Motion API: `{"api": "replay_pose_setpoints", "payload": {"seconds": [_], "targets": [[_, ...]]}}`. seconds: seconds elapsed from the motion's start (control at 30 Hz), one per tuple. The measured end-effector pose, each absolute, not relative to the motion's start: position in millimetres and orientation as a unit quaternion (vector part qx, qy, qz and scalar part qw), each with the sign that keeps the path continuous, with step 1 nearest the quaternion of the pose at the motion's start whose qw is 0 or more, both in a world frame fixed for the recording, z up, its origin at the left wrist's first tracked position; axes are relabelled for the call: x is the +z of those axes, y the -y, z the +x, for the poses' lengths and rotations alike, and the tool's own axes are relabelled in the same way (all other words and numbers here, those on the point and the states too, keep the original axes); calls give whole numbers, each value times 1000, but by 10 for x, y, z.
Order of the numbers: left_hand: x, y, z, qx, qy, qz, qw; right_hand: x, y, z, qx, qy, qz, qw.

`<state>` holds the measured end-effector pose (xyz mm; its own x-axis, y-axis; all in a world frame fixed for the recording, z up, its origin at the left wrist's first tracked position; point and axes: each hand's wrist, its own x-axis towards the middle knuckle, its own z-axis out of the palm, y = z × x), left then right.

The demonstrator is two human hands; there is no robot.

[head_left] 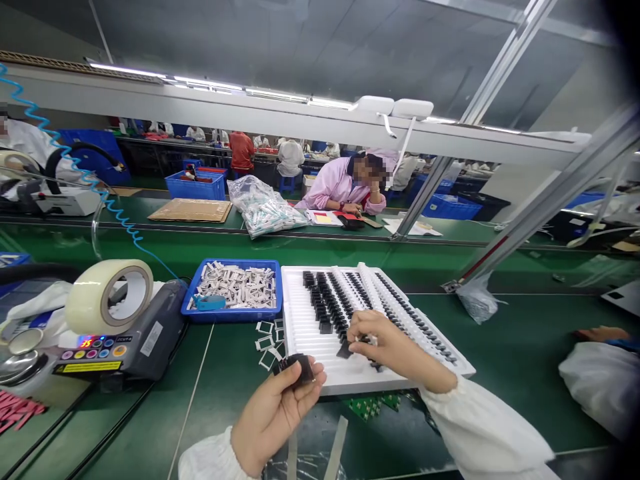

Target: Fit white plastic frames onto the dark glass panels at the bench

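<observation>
My left hand point(280, 413) is closed around a small black block-shaped part point(303, 371), held just off the front left corner of a white foam tray point(305, 333). Over the tray's front part, my right hand point(383, 343) pinches a small black part point(345, 349) by its fingertips; its exact kind does not show. Rows of black parts point(320, 300) stand in the tray's slots. Between the tray and a blue bin lie several loose white plastic frames point(267, 343).
Left of the tray is the blue bin point(235, 317) full of white plastic pieces. A tape dispenser point(125, 347) carries a tape roll point(107, 297). Green circuit boards point(365, 407) lie under the tray's front edge. A person point(335, 183) sits across the bench; another person's sleeve point(597, 380) shows at right.
</observation>
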<state>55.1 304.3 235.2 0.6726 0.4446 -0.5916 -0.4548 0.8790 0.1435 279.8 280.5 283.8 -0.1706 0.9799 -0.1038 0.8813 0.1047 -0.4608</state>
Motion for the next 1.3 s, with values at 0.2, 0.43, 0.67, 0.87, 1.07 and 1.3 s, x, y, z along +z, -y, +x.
{"api": "replay_pose_setpoints", "payload": {"seconds": [0.2, 0.43, 0.67, 0.87, 1.07, 1.3], "targets": [[2324, -2995, 477, 209, -271, 66, 937, 3147, -2992, 2348, 392, 769, -475, 169], [2283, -3004, 308, 272, -307, 59, 910, 3042, -3138, 2036, 371, 764, -500, 169], [2278, -3011, -22, 304, -261, 106, 910, 2996, -3140, 1454, 324, 839, -426, 95], [2162, -2959, -420, 306, -247, 178, 902, 2829, -3146, 1052, 319, 869, -374, 62], [2082, -2989, -840, 247, -229, 345, 876, 2861, -3355, 909, 472, 853, -219, 47], [2118, -3095, -1099, 226, -250, 401, 852, 2723, -3358, 571, 309, 918, -243, 55]]}}
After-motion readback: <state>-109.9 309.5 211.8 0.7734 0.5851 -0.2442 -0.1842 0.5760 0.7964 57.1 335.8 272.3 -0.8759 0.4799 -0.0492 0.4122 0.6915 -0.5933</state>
